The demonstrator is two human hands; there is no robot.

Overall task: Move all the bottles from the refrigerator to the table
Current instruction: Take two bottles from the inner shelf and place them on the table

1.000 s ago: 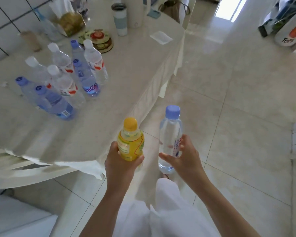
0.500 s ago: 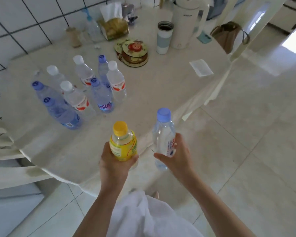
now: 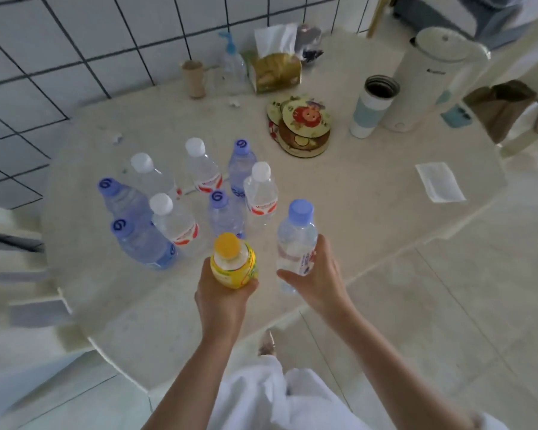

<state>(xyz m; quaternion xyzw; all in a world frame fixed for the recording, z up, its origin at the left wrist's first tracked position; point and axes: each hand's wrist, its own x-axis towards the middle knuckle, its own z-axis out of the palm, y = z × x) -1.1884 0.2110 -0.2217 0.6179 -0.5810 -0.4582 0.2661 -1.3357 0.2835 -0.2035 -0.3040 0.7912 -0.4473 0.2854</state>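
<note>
**Two bottles in hand above the table's near edge**

Two bottles are held upright over the near part of the table (image 3: 339,187). The left hand (image 3: 222,297) has its grip wrapped around the lower body of a yellow bottle (image 3: 234,264) with an orange-yellow cap. The right hand (image 3: 319,276) has its grip closed around the lower half of a clear water bottle (image 3: 295,235) with a pale blue cap, thumb on the near side and fingers on the far side. The two held bottles are near each other but apart.

Just beyond them, eight water bottles stand clustered on the table: four with white caps and red-marked labels, such as the white-capped bottle (image 3: 260,193) nearest the right hand, and four bluish ones with blue caps, such as the blue-capped bottle (image 3: 143,243) at the near left.

Farther back sit a stack of round coasters (image 3: 302,124), a tumbler (image 3: 371,107), a white kettle (image 3: 429,79), a tissue box (image 3: 275,71), a pump bottle (image 3: 232,65) and a folded paper (image 3: 440,181). A tiled wall (image 3: 75,41) rises behind the table.
</note>
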